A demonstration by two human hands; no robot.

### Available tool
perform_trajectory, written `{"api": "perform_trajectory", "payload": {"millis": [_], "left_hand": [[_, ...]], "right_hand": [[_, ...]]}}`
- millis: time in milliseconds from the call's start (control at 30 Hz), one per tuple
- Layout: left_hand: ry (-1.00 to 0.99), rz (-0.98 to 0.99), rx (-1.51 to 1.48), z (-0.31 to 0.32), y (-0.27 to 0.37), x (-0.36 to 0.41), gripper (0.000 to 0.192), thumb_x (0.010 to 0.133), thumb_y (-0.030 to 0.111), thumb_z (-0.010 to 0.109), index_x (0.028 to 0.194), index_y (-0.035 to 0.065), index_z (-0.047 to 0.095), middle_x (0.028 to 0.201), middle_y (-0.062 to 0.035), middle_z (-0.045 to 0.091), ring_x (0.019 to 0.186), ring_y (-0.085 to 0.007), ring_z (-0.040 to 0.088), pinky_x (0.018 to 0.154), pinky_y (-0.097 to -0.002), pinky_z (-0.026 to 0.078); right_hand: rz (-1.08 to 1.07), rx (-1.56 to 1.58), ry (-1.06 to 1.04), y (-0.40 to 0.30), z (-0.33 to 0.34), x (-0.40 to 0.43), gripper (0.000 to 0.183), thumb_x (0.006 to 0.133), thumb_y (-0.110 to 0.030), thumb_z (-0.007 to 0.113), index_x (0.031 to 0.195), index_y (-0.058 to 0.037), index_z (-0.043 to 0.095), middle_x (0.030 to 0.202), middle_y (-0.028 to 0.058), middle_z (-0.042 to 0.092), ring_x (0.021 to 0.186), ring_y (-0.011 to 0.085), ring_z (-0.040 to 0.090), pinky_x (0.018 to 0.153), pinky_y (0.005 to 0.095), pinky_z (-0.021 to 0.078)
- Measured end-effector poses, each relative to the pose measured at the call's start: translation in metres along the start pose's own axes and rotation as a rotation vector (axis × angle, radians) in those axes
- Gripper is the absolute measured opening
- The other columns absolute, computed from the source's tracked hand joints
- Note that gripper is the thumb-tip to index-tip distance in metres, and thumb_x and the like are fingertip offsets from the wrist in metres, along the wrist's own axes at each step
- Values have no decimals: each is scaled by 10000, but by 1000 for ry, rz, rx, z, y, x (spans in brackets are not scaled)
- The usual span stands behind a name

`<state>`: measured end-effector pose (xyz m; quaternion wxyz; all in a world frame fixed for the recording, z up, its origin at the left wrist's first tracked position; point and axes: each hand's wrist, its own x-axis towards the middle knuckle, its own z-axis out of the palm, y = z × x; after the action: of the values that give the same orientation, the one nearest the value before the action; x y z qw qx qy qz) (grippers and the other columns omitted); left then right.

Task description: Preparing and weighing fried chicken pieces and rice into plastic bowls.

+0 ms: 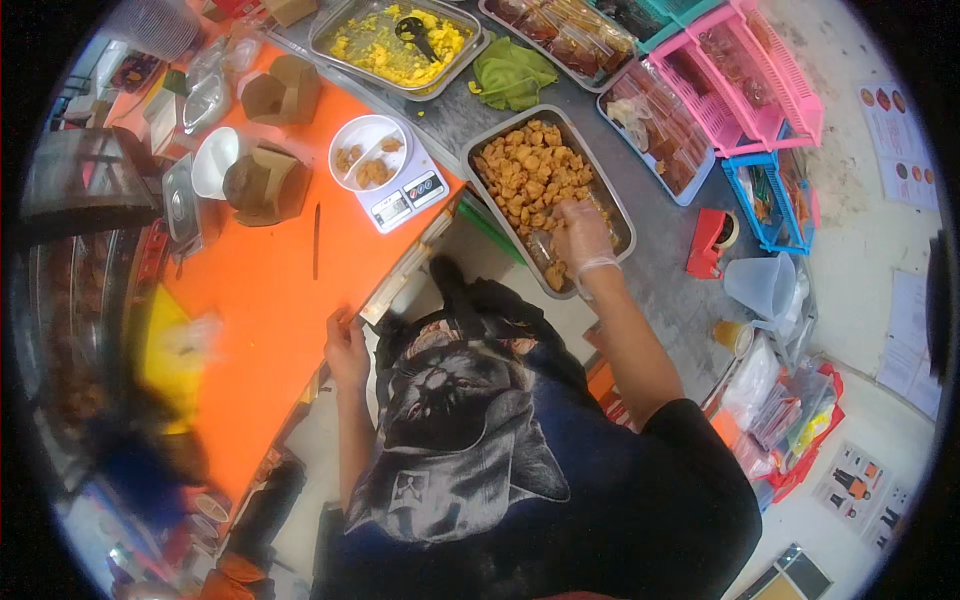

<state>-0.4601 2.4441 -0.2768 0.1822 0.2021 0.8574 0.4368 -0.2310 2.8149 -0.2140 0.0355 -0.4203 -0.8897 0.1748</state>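
My right hand point(585, 236), in a clear plastic glove, reaches into a metal tray point(628, 225) of fried chicken pieces point(529, 169). Its fingers are down among the pieces; whether they grip one is hidden. My left hand point(347, 341) is bare and rests at the edge of the orange table point(262, 300), fingers curled, with nothing plainly visible in it. Between the hands and farther off, a white digital kitchen scale point(409, 196) carries a round white divided bowl point(346, 176) with several fried pieces in it.
A metal tray of scrambled egg point(360, 56) with a black spoon point(416, 37) and a green cloth point(514, 73) lie beyond. Brown paper boxes point(274, 184) stand left. Pink baskets point(750, 82), a red tape dispenser point(705, 244) and a plastic jug point(761, 283) are at right.
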Motion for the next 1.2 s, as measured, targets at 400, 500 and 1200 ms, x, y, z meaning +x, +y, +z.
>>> {"api": "perform_trajectory", "payload": {"millis": [400,500,1200], "left_hand": [[80,-193,-28,-36,-28,-39,354,933,38,516,1280,22,577,674,-60,581,627,-141,566,599,-302,458],[163,-214,-47,-38,-32,-52,368,928,43,514,1292,35,572,675,-59,579,634,-139,570,604,-301,461],[448,-378,1,-75,-61,-138,260,947,57,526,1199,26,580,644,-81,594,587,-166,565,588,-326,468]], "right_hand": [[652,1664,-162,16,-46,18,296,877,-174,697,1161,-132,622,1162,40,605,1051,212,525,794,436,489],[614,1583,-112,-30,-44,41,297,912,-173,661,1194,-100,605,1074,68,653,894,191,636,670,346,514],[89,1106,-210,-269,43,181,168,863,-119,694,997,-23,659,895,63,663,738,177,649,573,305,553]]}}
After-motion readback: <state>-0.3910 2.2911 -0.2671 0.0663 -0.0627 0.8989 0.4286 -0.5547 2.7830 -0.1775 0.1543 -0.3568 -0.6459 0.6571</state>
